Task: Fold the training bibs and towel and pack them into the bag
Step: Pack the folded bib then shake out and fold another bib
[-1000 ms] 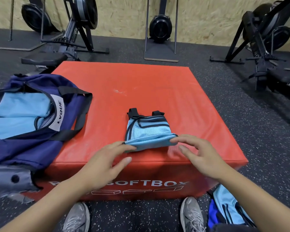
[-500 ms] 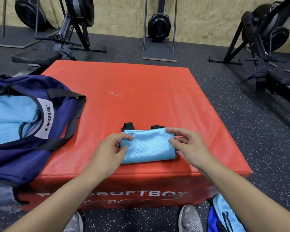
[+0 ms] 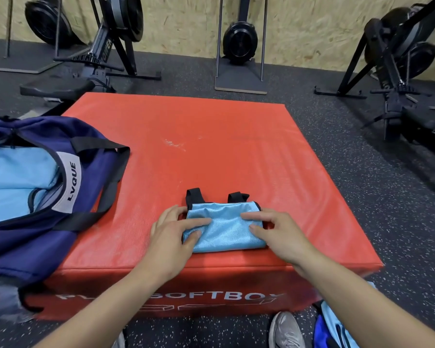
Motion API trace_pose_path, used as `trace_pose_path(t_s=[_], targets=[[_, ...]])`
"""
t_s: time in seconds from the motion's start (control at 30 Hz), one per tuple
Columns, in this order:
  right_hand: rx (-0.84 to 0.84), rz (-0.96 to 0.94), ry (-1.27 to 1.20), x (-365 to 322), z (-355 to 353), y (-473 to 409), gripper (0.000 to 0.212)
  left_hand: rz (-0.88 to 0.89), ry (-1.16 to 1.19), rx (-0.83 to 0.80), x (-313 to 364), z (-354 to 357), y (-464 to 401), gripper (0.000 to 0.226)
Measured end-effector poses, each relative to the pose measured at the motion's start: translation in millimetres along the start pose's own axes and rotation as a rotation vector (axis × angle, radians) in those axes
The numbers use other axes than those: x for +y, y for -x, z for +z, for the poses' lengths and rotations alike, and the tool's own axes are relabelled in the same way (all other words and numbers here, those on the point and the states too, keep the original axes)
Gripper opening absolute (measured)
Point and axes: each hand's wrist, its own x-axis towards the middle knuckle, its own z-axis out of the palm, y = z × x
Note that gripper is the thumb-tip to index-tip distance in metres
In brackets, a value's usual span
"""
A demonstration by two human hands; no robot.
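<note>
The red soft box [image 3: 211, 146] fills the middle of the floor, its flat top doing duty as a folding bench. Slumped across its left edge sits the navy bag [image 3: 35, 234], mouth gaping upward with light blue cloth already showing inside — parked there, I'd say, so each folded piece is only a short reach away. Over by the box's near right corner, down on the floor next to a grey shoe [image 3: 285, 331], there's a blue heap [image 3: 337, 327]; probably more kit waiting its turn, though only a sliver shows, so I won't swear to it.

Now the action: the blue bib [image 3: 224, 227] lies folded into a compact rectangle close to the near edge, its two black straps [image 3: 194, 195] poking out on the far side. The left hand [image 3: 173, 234] clasps the bundle's left end, thumb and forefinger on top, the other fingers wrapped round the side. The right hand [image 3: 279, 232] has thumb and forefinger laid on top of the right end, the rest tucked down beside it. Both ends are pinned so the slippery fabric can't spring open — looks like a squeeze before the lift to the bag.
</note>
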Motion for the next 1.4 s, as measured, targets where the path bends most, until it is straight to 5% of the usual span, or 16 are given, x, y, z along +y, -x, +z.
trace_pose_path(t_s=[0.23,0.43,0.8,1.2,1.4], targets=[[0.094,-0.064,-0.081,-8.4,10.2,6.5,0.040,0.050,0.317,-0.001,1.0,-4.3,4.8,0.049],[0.008,-0.037,-0.377,-37.8,21.7,18.1,0.044,0.100,0.514,0.002,-4.7,-40.3,14.6,0.058],[-0.179,0.008,-0.545,-121.9,129.3,42.7,0.050,0.034,0.350,0.104,-51.5,-182.1,84.6,0.059],[-0.455,0.012,-0.622,-250.7,304.3,-22.9,0.048,-0.272,0.157,0.356,-146.8,-345.4,101.4,0.058],[-0.464,0.164,-0.645,-273.7,345.1,-73.9,0.047,-0.516,0.390,0.394,-196.7,-353.5,42.6,0.044]])
